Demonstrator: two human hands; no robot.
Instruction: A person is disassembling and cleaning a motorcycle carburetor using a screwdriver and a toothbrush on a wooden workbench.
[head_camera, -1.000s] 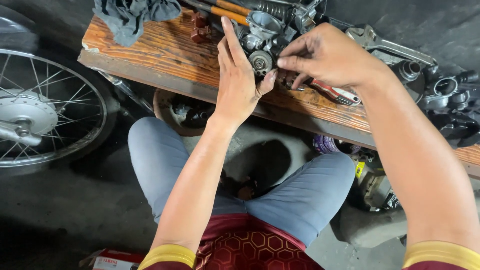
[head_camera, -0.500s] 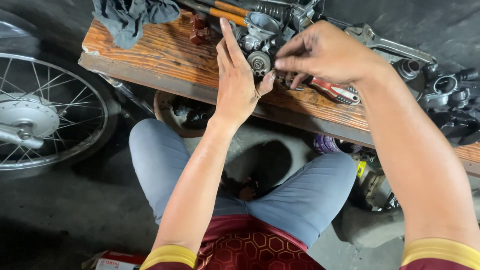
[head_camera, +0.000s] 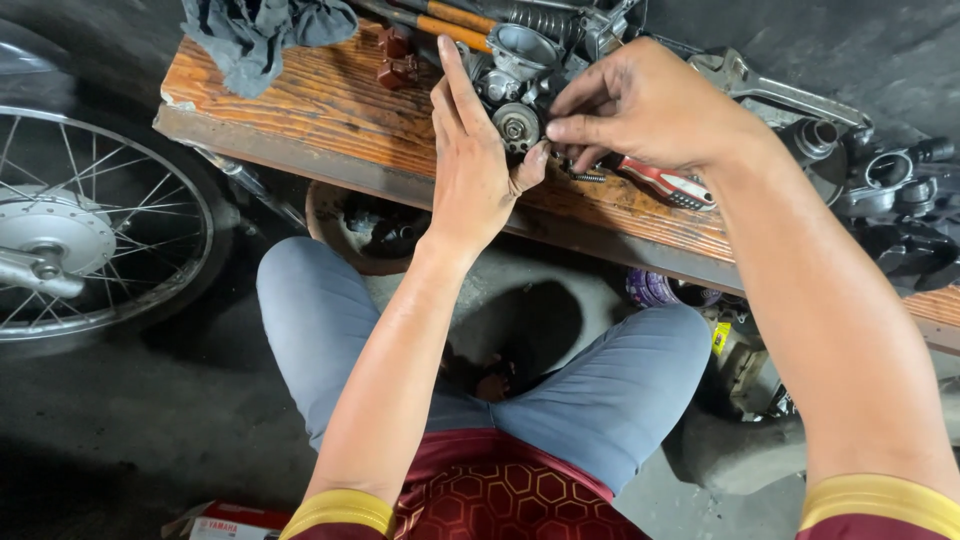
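A grey metal carburettor (head_camera: 520, 80) rests on a worn wooden plank (head_camera: 330, 120). My left hand (head_camera: 475, 165) lies against its near side, fingers straight and thumb pressed to its round lower part. My right hand (head_camera: 650, 105) comes in from the right, with thumb and forefinger pinched together at the carburettor's lower edge. What they pinch is too small to see. A small spring (head_camera: 590, 177) lies on the plank just below the right hand. A red-handled tool (head_camera: 665, 185) sits partly under that hand.
A dark rag (head_camera: 255, 35) lies on the plank's left end. Orange-handled tools (head_camera: 440, 20) lie at the back. More metal engine parts (head_camera: 880, 190) crowd the right end. A spoked motorcycle wheel (head_camera: 90, 230) stands at the left. My knees are under the plank.
Both hands stay on the carburettor. The right hand's fingers have shifted slightly at its lower edge.
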